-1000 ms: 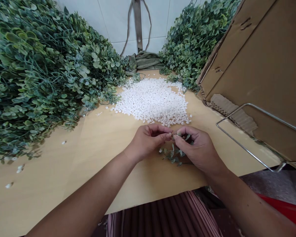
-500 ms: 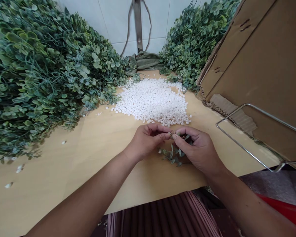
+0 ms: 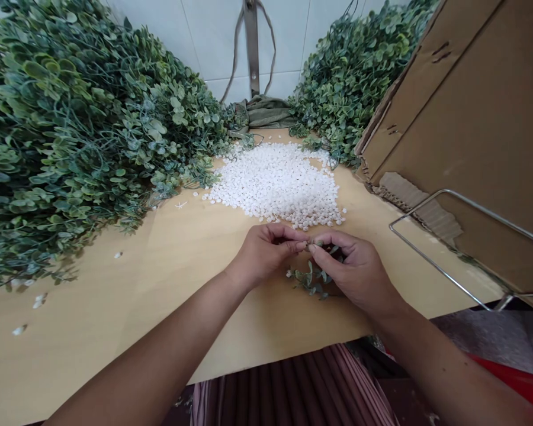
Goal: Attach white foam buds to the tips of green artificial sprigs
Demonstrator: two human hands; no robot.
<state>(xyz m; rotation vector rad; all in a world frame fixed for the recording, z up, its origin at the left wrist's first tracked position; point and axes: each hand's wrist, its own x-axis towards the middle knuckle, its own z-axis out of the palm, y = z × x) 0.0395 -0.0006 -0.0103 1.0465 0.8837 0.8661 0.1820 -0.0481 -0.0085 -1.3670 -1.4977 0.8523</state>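
My left hand and my right hand meet fingertip to fingertip over the wooden table, just in front of a heap of small white plastic pieces. My right hand is closed round a small green artificial leaf sprig, whose leaves hang below the palm. My left hand pinches at the sprig's tip; whatever small piece sits between its fingers is too small to make out.
A big pile of artificial greenery fills the left. A second pile lies at the back right. A cardboard box and a metal wire frame stand to the right. Stray white pieces lie at the left.
The hands have stayed together at the same spot; only the fingers shift slightly on the sprig.
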